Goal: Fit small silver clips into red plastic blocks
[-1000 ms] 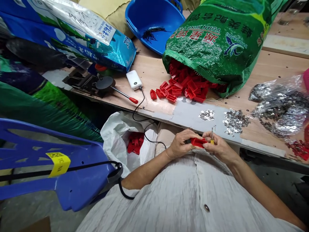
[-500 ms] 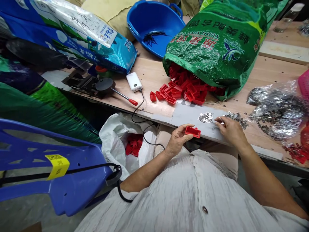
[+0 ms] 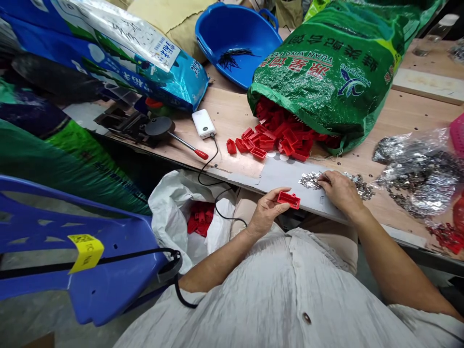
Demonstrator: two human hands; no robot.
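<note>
Bench (image 3: 234, 107), twelve o'clock. Red box (image 3: 289, 199) pinched by left hand (image 3: 266, 212). Metal pieces (image 3: 307, 181) at its two o'clock seemingly being picked by bunched right hand (image 3: 340, 193), hold unclear; precision needed.

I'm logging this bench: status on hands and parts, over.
Left hand holding red box, open side showing. Right hand at small metal pieces; grip unclear. No obstruction visible.

Two silver metal-plate heaps (image 3: 309, 181) at three o'clock; one held rectangular red plastic box (image 3: 289, 200), four; one round blue plastic basin (image 3: 241, 36), twelve.
</note>
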